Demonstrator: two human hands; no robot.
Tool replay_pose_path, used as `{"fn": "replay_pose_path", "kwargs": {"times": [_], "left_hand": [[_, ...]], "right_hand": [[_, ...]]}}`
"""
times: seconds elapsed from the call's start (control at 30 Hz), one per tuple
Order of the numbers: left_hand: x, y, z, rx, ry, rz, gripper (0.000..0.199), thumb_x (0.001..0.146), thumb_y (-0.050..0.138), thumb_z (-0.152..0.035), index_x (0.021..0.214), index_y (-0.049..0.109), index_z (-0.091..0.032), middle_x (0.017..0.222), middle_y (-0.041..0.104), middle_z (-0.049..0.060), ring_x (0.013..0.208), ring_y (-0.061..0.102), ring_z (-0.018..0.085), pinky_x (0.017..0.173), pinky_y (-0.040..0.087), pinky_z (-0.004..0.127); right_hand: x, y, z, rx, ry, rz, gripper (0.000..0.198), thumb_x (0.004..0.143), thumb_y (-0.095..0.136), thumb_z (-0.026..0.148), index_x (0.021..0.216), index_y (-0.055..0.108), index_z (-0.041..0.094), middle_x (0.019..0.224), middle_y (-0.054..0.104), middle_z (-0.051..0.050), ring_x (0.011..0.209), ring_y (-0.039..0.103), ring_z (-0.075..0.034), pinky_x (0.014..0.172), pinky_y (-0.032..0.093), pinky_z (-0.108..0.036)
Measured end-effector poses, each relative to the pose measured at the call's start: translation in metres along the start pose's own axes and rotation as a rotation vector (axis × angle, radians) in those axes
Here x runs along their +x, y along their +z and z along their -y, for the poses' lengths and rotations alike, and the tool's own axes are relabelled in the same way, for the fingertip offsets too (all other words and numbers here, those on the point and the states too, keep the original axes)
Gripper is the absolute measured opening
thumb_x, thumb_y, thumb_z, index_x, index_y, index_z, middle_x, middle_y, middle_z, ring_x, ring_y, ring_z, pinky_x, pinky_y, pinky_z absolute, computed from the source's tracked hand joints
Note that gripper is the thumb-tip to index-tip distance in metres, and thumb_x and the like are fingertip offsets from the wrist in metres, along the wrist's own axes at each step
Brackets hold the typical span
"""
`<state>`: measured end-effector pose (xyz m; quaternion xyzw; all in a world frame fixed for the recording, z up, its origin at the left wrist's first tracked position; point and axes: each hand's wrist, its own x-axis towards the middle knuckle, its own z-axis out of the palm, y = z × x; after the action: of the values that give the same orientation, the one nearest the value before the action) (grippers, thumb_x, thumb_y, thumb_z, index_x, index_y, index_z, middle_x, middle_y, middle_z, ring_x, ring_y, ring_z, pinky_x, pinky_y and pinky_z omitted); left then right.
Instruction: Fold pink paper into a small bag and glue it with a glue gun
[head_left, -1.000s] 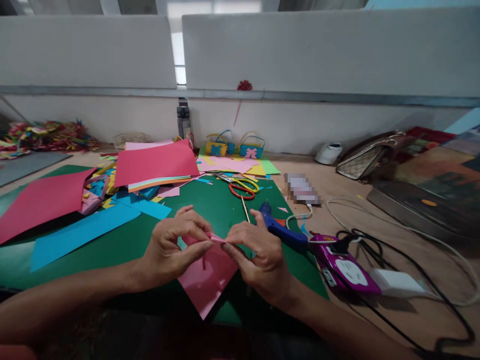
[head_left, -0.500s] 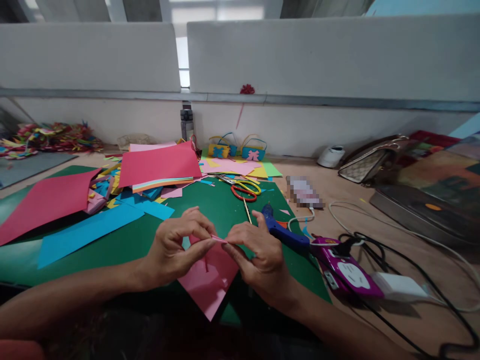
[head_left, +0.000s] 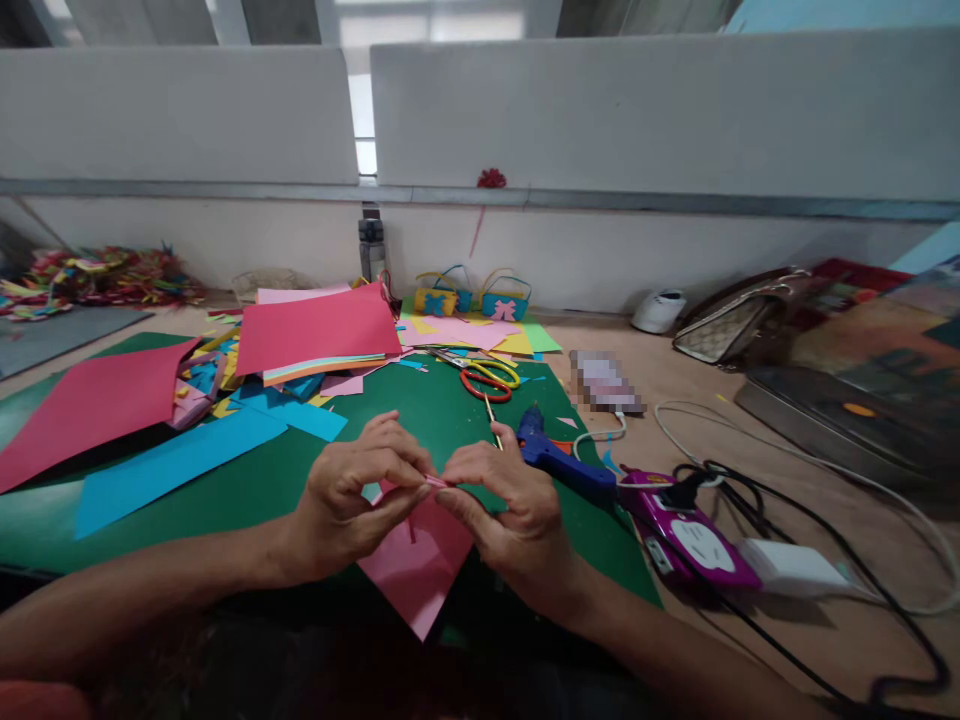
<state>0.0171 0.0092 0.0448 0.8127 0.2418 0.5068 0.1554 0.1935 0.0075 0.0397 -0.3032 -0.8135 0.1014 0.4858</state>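
Observation:
Between my two hands is a small folded piece of pink paper [head_left: 433, 482], pinched at both ends. My left hand [head_left: 360, 495] closes thumb and forefinger on its left end. My right hand [head_left: 510, 510] grips the right end the same way. Under the hands lies a larger sheet of pink paper [head_left: 420, 585], one corner pointing toward me over the mat's near edge. A thin dark pink strip [head_left: 412, 530] shows on that sheet. Beyond my right hand are a blue glue gun [head_left: 566, 465] and scissors [head_left: 491, 378] with red and yellow handles.
Red sheets [head_left: 319, 330] and blue strips [head_left: 180, 455] lie left on the green mat [head_left: 405, 390]. Small paper bags [head_left: 505, 305] stand at the back. A purple power strip [head_left: 690, 540] with trailing cables, a phone [head_left: 604, 382] and a handbag [head_left: 731, 320] are on the right.
My right hand has shifted slightly left, its forefinger lower and closer to the left fingertips. Both hands still pinch the small pink piece. The view has moved very slightly.

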Motion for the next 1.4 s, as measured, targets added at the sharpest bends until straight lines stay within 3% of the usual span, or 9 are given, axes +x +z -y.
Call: {"fn": "replay_pose_path", "kwargs": {"times": [0.57,0.77,0.87,1.03,1.4], "left_hand": [[-0.002,0.003,0.001,0.004,-0.016,-0.047,0.017,0.077,0.058,-0.004,0.069,0.051,-0.017,0.072,0.064,-0.002,0.068,0.060,0.009,0.096,0.037,0.044],[-0.005,0.006,0.003,0.062,-0.060,-0.104,0.015,0.077,0.062,-0.012,0.088,0.055,-0.019,0.072,0.065,-0.002,0.065,0.060,0.010,0.098,0.036,0.044],[-0.004,0.006,0.006,0.124,-0.043,-0.045,0.020,0.080,0.059,-0.013,0.099,0.055,-0.018,0.074,0.065,-0.001,0.068,0.058,0.012,0.091,0.039,0.041],[0.001,0.000,0.006,0.212,0.066,0.121,0.010,0.085,0.049,-0.012,0.084,0.058,-0.018,0.078,0.063,0.001,0.072,0.052,0.013,0.078,0.038,0.036],[0.007,-0.005,0.005,0.197,0.067,0.049,0.011,0.084,0.050,-0.011,0.076,0.055,-0.017,0.073,0.060,0.001,0.068,0.050,0.013,0.076,0.037,0.035]], "right_hand": [[0.002,0.002,0.002,-0.015,0.001,-0.015,0.013,0.080,0.060,0.017,0.067,0.058,0.019,0.067,0.065,0.003,0.066,0.060,-0.011,0.097,0.025,-0.046],[0.002,0.002,0.003,-0.059,-0.017,-0.003,0.014,0.080,0.058,0.016,0.067,0.058,0.019,0.066,0.064,0.003,0.066,0.059,-0.011,0.097,0.026,-0.045],[0.003,0.001,0.002,-0.105,-0.058,-0.015,0.014,0.080,0.057,0.015,0.067,0.058,0.020,0.069,0.064,0.002,0.068,0.060,-0.012,0.096,0.029,-0.044],[0.004,0.000,0.002,-0.134,-0.092,-0.012,0.013,0.080,0.056,0.012,0.070,0.057,0.020,0.069,0.064,0.002,0.071,0.060,-0.012,0.096,0.027,-0.042],[0.002,-0.004,0.000,-0.149,-0.011,0.046,0.014,0.083,0.047,0.012,0.072,0.048,0.021,0.071,0.061,0.002,0.068,0.057,-0.013,0.098,0.023,-0.047]]}}
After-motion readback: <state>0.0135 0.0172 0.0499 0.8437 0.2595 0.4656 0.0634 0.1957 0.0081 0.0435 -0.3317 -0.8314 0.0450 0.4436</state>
